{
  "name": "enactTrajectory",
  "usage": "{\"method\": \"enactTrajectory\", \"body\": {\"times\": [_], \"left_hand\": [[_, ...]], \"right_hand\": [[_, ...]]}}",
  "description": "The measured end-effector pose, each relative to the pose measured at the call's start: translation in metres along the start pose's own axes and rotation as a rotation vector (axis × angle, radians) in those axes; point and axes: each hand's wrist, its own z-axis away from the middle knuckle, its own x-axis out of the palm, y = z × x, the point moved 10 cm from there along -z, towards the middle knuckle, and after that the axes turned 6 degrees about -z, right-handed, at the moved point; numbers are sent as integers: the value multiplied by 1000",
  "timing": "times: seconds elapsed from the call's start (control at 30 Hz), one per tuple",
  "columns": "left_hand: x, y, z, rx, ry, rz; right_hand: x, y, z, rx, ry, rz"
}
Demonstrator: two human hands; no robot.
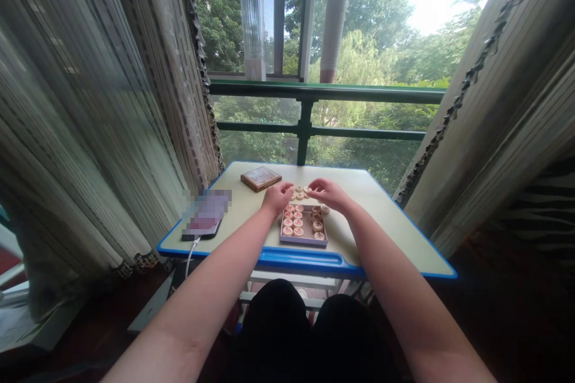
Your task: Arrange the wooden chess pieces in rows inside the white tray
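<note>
Round wooden pieces with red or dark characters stand in rows in a shallow box [303, 242], red ones on its left side, dark ones on its right. Behind the box lie several more loose pieces [299, 196]. My left hand [277, 197] is at the left of these loose pieces, its fingers bent together near one; what they hold, if anything, is too small to make out. At their right side, my right hand [330, 193] has thumb and fingertips at a pale piece [306, 190]. One piece [325, 210] rests just outside the box's right edge.
A flat patterned box [261, 178] lies at the table's back left. On the left edge is a phone [203, 224] with a white cable [192, 254]. The pale table [381, 221] has a blue rim and a front groove. Curtains hang at both sides.
</note>
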Motion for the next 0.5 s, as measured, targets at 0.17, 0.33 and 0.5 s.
{"method": "enactTrajectory", "body": {"times": [0.17,0.33,0.5], "left_hand": [[-7,-1,0,-25,7,-62],[-3,10,7,17,-56,-58],[5,27,16,131,-125,-108]], "right_hand": [[-11,8,35,20,-6,-5],[-9,12,85,55,-8,-135],[7,9,106,64,-134,-147]]}}
